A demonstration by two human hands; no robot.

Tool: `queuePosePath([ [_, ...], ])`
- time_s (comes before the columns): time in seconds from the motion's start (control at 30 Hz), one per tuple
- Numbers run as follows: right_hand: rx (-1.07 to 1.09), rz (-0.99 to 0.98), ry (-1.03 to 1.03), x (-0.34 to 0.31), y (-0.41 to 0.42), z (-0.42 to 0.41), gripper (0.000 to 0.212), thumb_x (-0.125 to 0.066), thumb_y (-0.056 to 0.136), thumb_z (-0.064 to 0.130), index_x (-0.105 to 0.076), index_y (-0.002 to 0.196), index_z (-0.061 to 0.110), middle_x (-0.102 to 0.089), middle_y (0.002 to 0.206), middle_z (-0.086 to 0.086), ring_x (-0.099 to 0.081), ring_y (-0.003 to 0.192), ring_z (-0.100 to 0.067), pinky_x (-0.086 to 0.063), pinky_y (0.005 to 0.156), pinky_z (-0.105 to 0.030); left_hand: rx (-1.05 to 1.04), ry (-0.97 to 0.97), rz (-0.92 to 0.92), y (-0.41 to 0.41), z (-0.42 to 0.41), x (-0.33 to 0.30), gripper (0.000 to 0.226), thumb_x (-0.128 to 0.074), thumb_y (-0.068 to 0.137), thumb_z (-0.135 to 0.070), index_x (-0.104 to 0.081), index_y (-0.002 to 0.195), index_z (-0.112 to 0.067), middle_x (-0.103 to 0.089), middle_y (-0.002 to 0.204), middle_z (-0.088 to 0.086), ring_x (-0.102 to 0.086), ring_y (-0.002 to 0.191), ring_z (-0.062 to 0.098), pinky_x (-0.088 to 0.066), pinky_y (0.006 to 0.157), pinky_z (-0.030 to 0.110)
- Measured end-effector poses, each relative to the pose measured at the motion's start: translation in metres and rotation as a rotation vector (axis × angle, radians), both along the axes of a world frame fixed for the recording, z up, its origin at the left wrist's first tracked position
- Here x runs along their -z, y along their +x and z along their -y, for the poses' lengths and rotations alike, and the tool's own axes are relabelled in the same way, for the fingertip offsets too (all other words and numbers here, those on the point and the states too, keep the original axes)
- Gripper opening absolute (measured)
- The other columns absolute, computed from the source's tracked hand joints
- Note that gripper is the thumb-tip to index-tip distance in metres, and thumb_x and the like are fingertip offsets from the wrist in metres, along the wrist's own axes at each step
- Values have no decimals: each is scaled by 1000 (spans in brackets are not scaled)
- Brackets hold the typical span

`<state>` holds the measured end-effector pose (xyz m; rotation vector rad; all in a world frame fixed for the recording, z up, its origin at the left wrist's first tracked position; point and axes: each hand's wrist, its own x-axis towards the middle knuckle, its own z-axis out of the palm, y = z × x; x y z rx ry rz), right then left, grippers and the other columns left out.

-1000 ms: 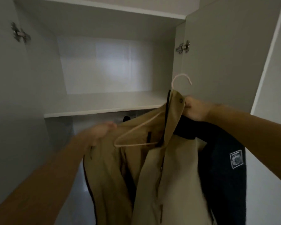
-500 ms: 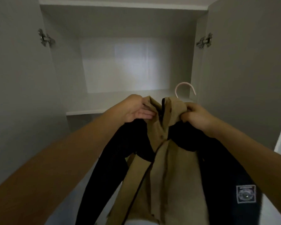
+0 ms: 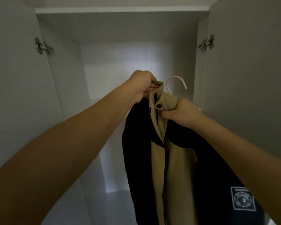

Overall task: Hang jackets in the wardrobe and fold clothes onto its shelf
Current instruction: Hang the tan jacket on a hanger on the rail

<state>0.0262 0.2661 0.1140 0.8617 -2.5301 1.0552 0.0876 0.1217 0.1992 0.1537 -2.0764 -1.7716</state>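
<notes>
You had the tan-and-black jacket (image 3: pixel 159 153) raised inside the open wardrobe (image 3: pixel 120 26), your left hand (image 3: pixel 143 86) pinching its collar and your right hand (image 3: pixel 179 112) bunched round its neck under the pink hanger hook (image 3: pixel 177 82); soft and floppy, it probably handled best from there.

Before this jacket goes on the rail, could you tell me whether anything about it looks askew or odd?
The jacket looks bunched: its tan collar is crumpled at the hanger neck, gripped by the left hand and right hand, not spread over the shoulders. No damage shows.
</notes>
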Motion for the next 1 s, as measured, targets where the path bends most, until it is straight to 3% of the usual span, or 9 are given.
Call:
queuePosePath([
  [0.13, -20, 153, 51, -8, -17, -4, 104, -81, 53, 66, -41, 140, 24, -52, 132, -1, -45, 124, -22, -39, 101, -34, 41, 30, -26, -1, -8, -9, 19, -51, 91, -6, -61, 75, -5, -70, 71, 9, -49, 35, 9, -34, 37, 12],
  [0.3, -225, 474, -241, -11, -29, -14, 35, -84, 69, 17, -73, 102, 17, -75, 101, 0, -69, 97, -20, -52, 88, -33, 88, -133, -99, -9, -16, -15, 10, -52, 93, -10, -58, 84, -8, -71, 84, 11, -63, 71, 21, -45, 55, 24],
  [0.47, -36, 515, -459, -24, -30, -19, 18, -78, 76, 14, -70, 91, 15, -75, 77, 1, -72, 68, -16, -54, 56, -21, -17, -142, -395, 3, 13, 54, 25, -52, 94, -24, -47, 118, -21, -60, 111, 1, -62, 98, 12, -50, 79, 24],
  [0.53, 18, 526, -488, -28, -26, -19, 19, -76, 78, 15, -68, 95, 14, -75, 84, -4, -71, 75, -22, -55, 62, -27, -81, -285, -514, 21, 12, 143, 37, -56, 87, -38, -41, 120, -37, -51, 112, -5, -55, 99, 8, -47, 84, 21],
  [0.63, 37, 547, -518, -32, -14, -13, 18, -73, 82, 14, -67, 99, 11, -71, 90, -8, -69, 79, -23, -55, 62, -30, -3, -459, -55, 47, -8, 278, 83, -62, 67, -76, -8, 129, -67, -24, 129, -28, -36, 123, 5, -37, 101, 25],
  [0.7, 16, 580, -548, -33, -2, -8, 6, -70, 85, 13, -67, 90, 12, -72, 80, -6, -70, 65, -19, -54, 51, -26, 4, -593, 217, 45, -20, 341, 114, -53, 54, -93, 15, 139, -58, -3, 142, -29, -17, 138, 12, -28, 113, 39],
  [0.77, 2, 616, -596, -34, 9, -4, 4, -69, 86, 12, -66, 86, 9, -71, 67, -5, -68, 51, -17, -53, 43, -26, -83, -581, 244, 33, -22, 369, 126, -54, 57, -89, 13, 150, -35, -4, 154, -12, -16, 141, 13, -21, 117, 42],
  [0.9, 0, 678, -634, -31, 23, -11, 12, -68, 89, 18, -66, 91, 7, -69, 63, -7, -67, 48, -19, -53, 44, -28, -161, -208, 256, -1, 12, 365, 49, -67, 87, -38, -56, 130, -19, -61, 125, 2, -57, 115, 23, -45, 103, 45],
  [1.0, 17, 695, -757, -29, 24, -28, 21, -67, 90, 23, -65, 104, 7, -70, 79, -9, -68, 55, -19, -54, 45, -27, -60, -37, 306, -7, 34, 343, 16, -55, 96, -23, -70, 95, -18, -71, 87, 3, -66, 87, 24, -55, 82, 39],
])
